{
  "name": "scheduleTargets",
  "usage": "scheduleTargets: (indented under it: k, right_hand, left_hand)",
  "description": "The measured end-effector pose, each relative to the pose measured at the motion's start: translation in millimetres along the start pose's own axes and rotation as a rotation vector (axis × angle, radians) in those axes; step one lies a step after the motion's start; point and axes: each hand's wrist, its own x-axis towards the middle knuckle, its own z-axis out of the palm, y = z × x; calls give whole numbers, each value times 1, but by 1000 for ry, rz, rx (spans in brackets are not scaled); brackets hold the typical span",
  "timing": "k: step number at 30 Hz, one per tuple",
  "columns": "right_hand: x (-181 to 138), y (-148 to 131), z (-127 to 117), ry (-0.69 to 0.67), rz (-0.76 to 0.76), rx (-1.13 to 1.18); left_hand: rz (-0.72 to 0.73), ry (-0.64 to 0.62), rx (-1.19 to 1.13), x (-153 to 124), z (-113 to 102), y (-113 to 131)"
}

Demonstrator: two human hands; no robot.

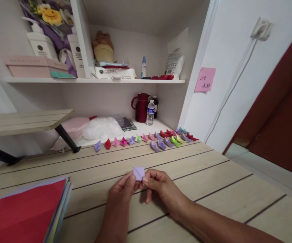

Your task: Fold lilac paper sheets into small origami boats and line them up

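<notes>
A small folded piece of lilac paper is held just above the wooden tabletop, pinched from both sides. My left hand grips its left edge with closed fingers. My right hand grips its right edge, fingers curled. Farther back on the table, a row of several finished paper boats in purple, red, pink, green and yellow runs from the middle to the right.
A stack of coloured paper sheets, red on top, lies at the near left. A raised wooden board on black legs stands at left. Behind are a red jug, a water bottle and a white bag. A pink note sticks on the right wall.
</notes>
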Motion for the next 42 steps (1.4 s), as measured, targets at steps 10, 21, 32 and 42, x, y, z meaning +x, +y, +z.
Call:
scheduleTargets:
  k: [10, 21, 32, 42]
  right_hand:
    - [2, 9, -4, 6, -28, -93]
    - [1, 7, -2, 73, -11, -86]
    - [1, -1, -4, -112, 96, 268]
    - [4, 9, -4, -29, 61, 109]
  left_hand:
    - [4, 114, 45, 7, -9, -9]
    - [35, 192, 66, 1, 0, -12]
    - [67, 37, -53, 5, 2, -15]
    - [117, 112, -11, 8, 0, -22]
